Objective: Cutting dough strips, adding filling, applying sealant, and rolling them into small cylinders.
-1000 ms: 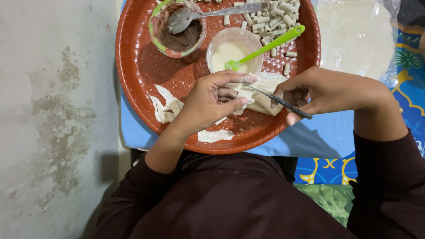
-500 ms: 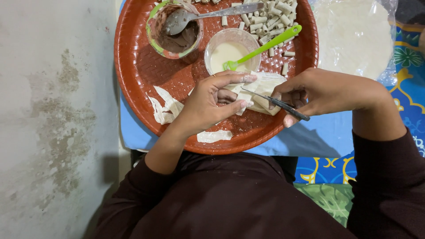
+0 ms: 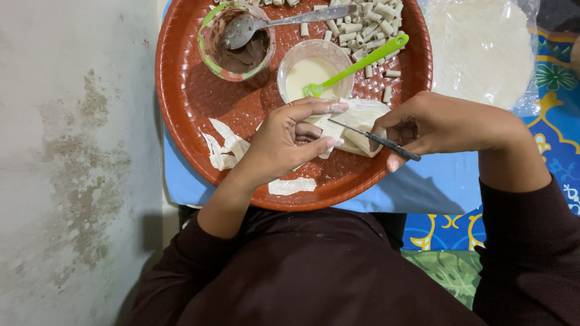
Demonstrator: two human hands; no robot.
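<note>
My left hand (image 3: 284, 142) pinches a thin white pastry sheet (image 3: 356, 124) that lies on the round red tray (image 3: 193, 102). My right hand (image 3: 441, 124) grips a small dark-handled knife (image 3: 377, 140) whose blade points left across the sheet, towards my left fingers. Just behind the sheet stands a clear bowl of pale paste (image 3: 308, 69) with a green brush (image 3: 362, 60) resting in it.
A green-rimmed bowl of brown filling (image 3: 238, 42) with a metal spoon (image 3: 284, 21) sits at the tray's back left. Several small pastry rolls (image 3: 368, 27) lie at the back right. Pastry scraps (image 3: 223, 148) lie near the tray's front. A bag of pastry sheets (image 3: 483, 45) sits to the right.
The knife has shifted slightly to the left across the pastry sheet, and my left fingers have closed a little more on the sheet. The bowls and tray stay put.
</note>
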